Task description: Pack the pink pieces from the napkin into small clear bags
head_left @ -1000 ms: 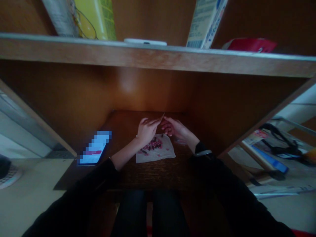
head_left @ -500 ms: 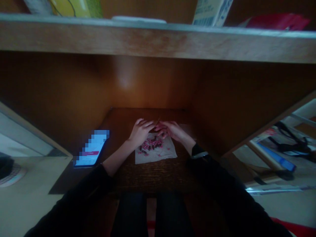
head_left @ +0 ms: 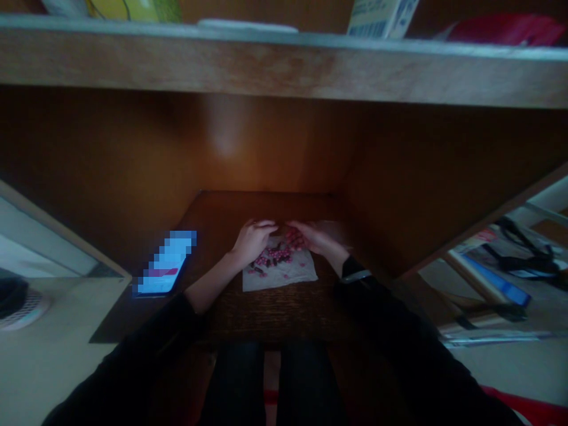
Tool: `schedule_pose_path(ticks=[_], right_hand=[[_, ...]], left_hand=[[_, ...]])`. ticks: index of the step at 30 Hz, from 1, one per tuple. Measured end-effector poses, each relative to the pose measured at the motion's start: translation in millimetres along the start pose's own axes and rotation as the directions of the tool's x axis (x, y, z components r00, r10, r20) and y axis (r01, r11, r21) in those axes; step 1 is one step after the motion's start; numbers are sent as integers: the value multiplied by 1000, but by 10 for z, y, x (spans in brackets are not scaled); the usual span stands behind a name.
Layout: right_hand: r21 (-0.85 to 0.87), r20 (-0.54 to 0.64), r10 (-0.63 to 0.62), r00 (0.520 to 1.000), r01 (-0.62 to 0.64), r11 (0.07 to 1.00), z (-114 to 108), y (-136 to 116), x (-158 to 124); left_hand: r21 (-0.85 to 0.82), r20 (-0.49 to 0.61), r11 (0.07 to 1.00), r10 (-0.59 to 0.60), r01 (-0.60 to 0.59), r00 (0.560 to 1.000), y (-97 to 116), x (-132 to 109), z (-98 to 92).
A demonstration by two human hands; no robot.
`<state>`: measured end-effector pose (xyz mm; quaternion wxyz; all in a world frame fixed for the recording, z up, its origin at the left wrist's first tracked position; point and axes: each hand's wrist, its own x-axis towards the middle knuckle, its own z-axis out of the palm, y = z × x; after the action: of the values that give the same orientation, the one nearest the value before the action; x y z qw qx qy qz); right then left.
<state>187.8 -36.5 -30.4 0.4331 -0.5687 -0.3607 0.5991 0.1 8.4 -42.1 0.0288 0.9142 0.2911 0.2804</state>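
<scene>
A white sheet of paper or cloth [head_left: 284,281] lies on the dark wooden desk top. Small pink beads [head_left: 270,258] and several short dark pieces are heaped and scattered on it. My left hand [head_left: 252,241] is over the sheet's far left corner with its fingers curled together; what they hold, if anything, is hidden. Across a small gap, my right hand [head_left: 308,236] hovers at the far right part of the sheet, beside the beads. Its thumb and fingers look apart, and I make out nothing between them in this dim light.
On the left of the desk lies a lit phone [head_left: 162,266]. A shelf edge [head_left: 284,71] crosses above, with a carton [head_left: 370,21] and a red item [head_left: 506,29] on it. Wooden side panels enclose the desk. A clear film [head_left: 335,228] lies behind my right hand.
My hands, which met at the fingertips, have come slightly apart. The right hand has lowered a little toward the beads, and its thumb and fingers have spread. The view has tilted slightly.
</scene>
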Motion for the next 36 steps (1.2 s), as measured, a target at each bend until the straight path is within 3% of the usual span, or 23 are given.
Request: schedule_pose_path(ticks=[4,11,19,22,29,36], right_hand=[[-59,28,-46,999,47,997,19,29,3],[-103,97,-180,979,190,976,90,5,-64],[-112,58,-254,965,259,959,126,61,-42],[-102,33,-328,944,330,939,116,73,-10],[-52,94,-465,880,471,881,106,80,30],[-129,97,-487,868,496,859,128,84,17]], left_hand=[[-84,-5,996,-39,38,999,47,7,-1],[-69,73,997,-27,32,997,144,20,-39],[-248,63,959,-123,135,990,122,8,-2],[-411,42,893,-185,185,982,98,5,24],[-732,70,629,-314,263,947,25,56,31],[-744,89,609,-318,275,944,65,53,-1]])
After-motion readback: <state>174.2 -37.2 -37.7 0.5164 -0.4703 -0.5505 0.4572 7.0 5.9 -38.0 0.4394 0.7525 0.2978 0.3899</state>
